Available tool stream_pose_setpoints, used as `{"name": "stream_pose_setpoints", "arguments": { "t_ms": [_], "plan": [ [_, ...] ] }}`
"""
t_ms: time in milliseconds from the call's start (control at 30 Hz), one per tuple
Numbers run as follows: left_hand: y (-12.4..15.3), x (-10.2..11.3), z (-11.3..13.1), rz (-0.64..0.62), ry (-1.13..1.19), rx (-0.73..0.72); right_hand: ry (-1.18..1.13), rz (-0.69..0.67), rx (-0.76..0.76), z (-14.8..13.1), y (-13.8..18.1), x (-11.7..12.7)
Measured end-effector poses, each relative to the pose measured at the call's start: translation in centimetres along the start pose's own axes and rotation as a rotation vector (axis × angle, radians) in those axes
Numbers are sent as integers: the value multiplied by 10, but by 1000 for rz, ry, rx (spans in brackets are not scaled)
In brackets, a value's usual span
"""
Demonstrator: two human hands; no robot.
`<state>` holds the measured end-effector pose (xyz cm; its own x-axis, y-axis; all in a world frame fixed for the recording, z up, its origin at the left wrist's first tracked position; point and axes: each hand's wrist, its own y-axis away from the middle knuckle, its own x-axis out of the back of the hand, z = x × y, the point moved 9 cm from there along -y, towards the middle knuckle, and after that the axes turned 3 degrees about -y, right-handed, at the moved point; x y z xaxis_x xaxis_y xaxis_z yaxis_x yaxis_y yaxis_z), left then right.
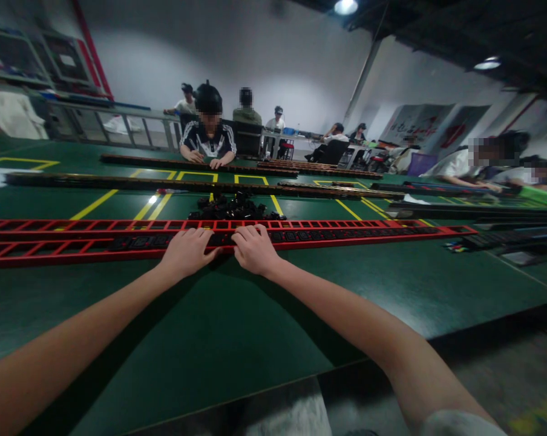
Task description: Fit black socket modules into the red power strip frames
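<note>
A long red ladder-like frame (373, 243) lies across the green table, with square black pieces (303, 235) seated in a row along its near side. My left hand (187, 251) rests over this row with curled fingers and its thumb along the near rail. Close beside it, my right hand (255, 249) bends its fingers down onto the same row. A black piece (222, 238) shows between the hands; both seem closed on its ends, though the fingertips are partly hidden. Just behind the frame lies a heap of loose black parts (235, 208).
Long dark strips (164, 181) lie farther back on the green table (264, 315), which has yellow tape lines (94, 204). A person (209, 133) sits across from me, others at the right and behind. Small coloured connectors (455, 247) lie at the right.
</note>
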<state>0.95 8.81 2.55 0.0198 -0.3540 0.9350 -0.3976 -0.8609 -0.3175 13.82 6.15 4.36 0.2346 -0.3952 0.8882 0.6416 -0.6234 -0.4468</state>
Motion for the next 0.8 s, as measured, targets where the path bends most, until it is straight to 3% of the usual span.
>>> {"name": "stream_pose_setpoints", "arguments": {
  "t_ms": [133, 433, 800],
  "plan": [
    [0, -2, 0, -12, -24, -6, 11, -26, 47, -7, 0, -1],
    [1, -5, -3, -83, -89, -20, -7, -20, 5, -3, -1, -4],
    [0, -9, -6, -79, -113, -8, -72, -41, -9, 0, -2, -13]
  ]
}}
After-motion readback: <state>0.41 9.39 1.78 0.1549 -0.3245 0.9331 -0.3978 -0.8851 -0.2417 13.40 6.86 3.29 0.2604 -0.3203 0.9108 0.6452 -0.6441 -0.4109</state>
